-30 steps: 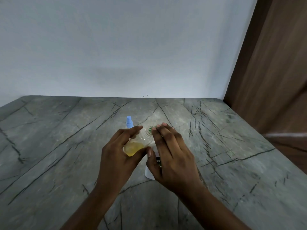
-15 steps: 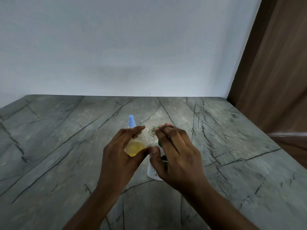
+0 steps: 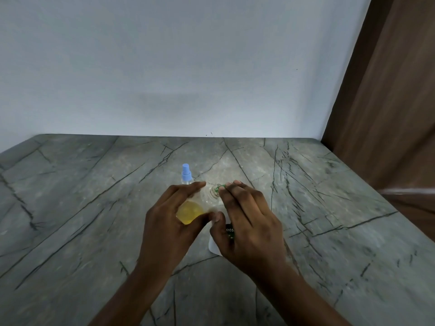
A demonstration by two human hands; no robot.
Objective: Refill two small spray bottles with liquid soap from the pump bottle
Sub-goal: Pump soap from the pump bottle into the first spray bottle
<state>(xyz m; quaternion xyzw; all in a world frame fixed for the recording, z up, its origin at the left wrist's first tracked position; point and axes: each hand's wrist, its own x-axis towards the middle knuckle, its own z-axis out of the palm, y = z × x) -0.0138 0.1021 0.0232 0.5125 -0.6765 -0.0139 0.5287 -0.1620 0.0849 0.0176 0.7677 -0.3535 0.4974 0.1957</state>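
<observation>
At frame centre I see the left hand [image 3: 169, 222] wrapped around the tilted pump bottle [image 3: 195, 205]; the right hand [image 3: 249, 222] pinches its neck, fingers curled, above the bench [image 3: 94, 208].

A grey stone countertop [image 3: 98, 208] fills the lower half of the view, its surface mottled and crossed by thin dark veins that run in long diagonal lines. Its far edge meets a plain, pale blue-grey wall [image 3: 164, 67] that is bare and smooth, with a faint soft shadow low in the middle. On the right side, a tall brown wooden panel [image 3: 388, 102] with vertical grain rises beside the counter's right edge and reaches the top of the view. The light is dim and even, without hard shadows
</observation>
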